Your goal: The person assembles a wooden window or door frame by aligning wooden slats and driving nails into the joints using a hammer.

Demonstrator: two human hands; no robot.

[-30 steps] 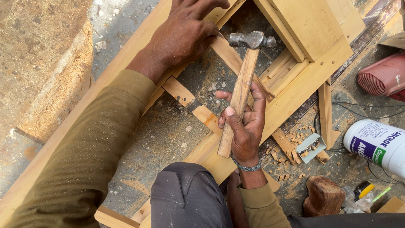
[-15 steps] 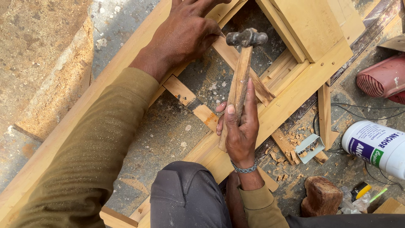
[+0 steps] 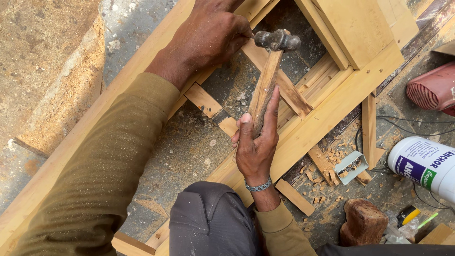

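The hammer [image 3: 265, 80] is gripped low on its stiff wooden handle by the right hand [image 3: 256, 147]; its steel head seems heavy. Beside that head, the left hand [image 3: 208, 40] is curled, fingertips apparently pinching something unseen.

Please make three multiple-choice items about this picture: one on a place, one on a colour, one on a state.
1. Where does the white plastic bottle with the blue label lie?
A. at the right edge, on the ground
B. on the person's knee
C. inside the wooden frame

2. What colour is the sleeve of the left arm?
A. red
B. olive green
C. white

3. How does the right hand stand to the wooden-handled hammer with the metal head?
A. it lies flat on the ground, away from the hammer
B. it grips the wooden handle
C. it holds the metal head

Answers:
1. A, as the bottle lies on its side beside the wood chips at the right.
2. B, as the cloth along the whole forearm is olive green.
3. B, as the fingers close round the lower handle, while the left hand rests on the pale wooden frame by the hammer head.
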